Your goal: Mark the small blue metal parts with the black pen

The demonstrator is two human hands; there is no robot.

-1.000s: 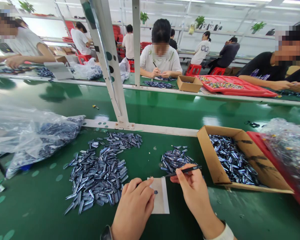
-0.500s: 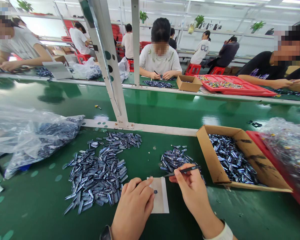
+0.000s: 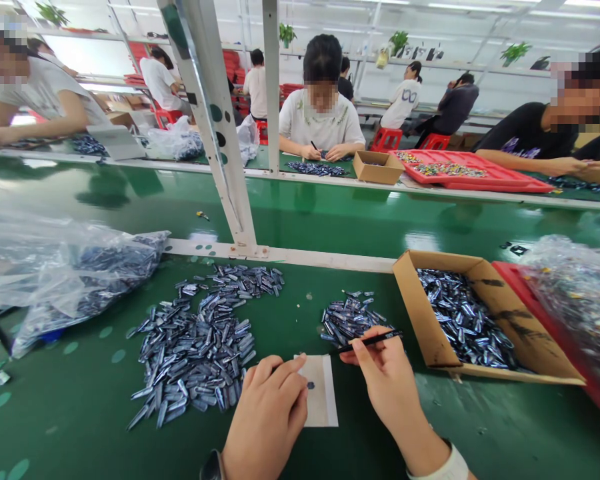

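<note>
My left hand rests over the left edge of a small pale sheet with a white strip along its right side. Its fingers are curled, the index fingertip at the sheet's top edge; what they grip, if anything, is hidden. A small dark mark or piece shows on the sheet. My right hand pinches slim black tweezers, their tip pointing left near the sheet's top right corner. Just beyond lies a small heap of shiny dark-blue slim pieces. A larger heap of similar pieces spreads left of my left hand.
A cardboard box of dark pieces stands right, beside a red tray and a clear bag. Another filled plastic bag lies left. A metal post rises ahead. Beyond the green belt, several people work.
The tweezers in my right hand have tilted slightly, the hand hardly shifting. My left hand stays put. Small pieces on the green belt have moved right. The far-left person's arms have moved.
</note>
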